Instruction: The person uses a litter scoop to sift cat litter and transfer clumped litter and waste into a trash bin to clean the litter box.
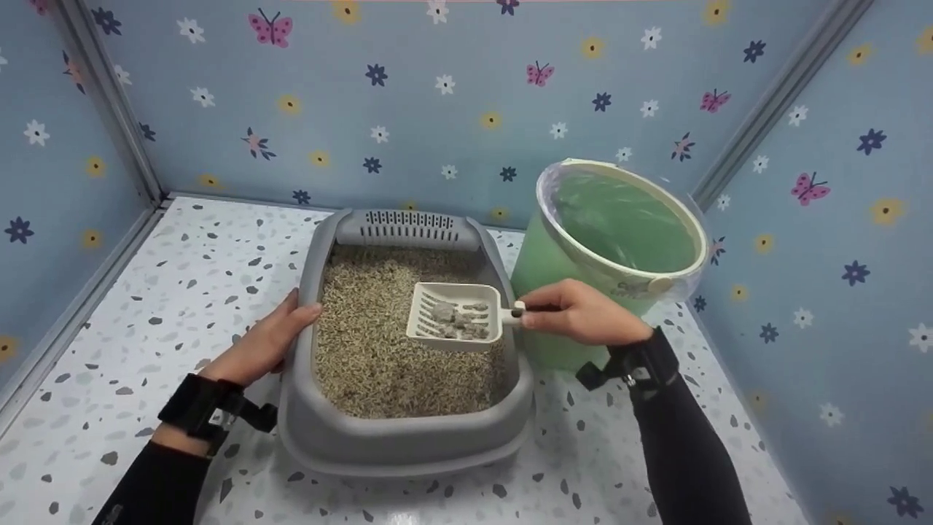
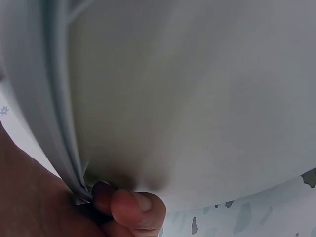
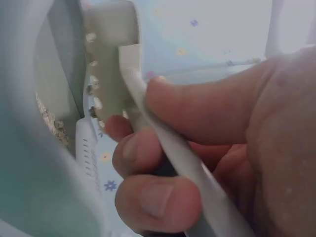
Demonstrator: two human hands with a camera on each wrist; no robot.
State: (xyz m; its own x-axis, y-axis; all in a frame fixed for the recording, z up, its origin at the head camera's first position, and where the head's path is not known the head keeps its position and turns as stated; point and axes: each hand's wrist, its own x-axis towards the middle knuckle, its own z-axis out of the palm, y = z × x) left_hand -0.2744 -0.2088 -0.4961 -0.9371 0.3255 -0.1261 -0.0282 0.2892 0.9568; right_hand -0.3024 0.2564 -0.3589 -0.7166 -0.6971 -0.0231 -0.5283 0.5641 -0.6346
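Observation:
My right hand (image 1: 579, 315) grips the handle of a white slotted litter scoop (image 1: 501, 318), held level over the right half of a grey litter box. Grey clumps (image 1: 455, 321) lie in its bowl. The right wrist view shows thumb and curled fingers round the scoop handle (image 3: 168, 143). My left hand (image 1: 266, 339) holds the left wall of the litter box (image 1: 408, 445), thumb over the rim. In the left wrist view, curled fingertips (image 2: 143, 207) sit beneath the box's rim. Tan granular litter (image 1: 372, 343) fills the box.
A green bin (image 1: 554, 255) with a clear liner stands right of the litter box, behind my right hand. The speckled floor (image 1: 197, 270) meets blue panels (image 1: 437, 109) patterned with flowers and butterflies at the back and sides. The box's back wall is raised and slotted.

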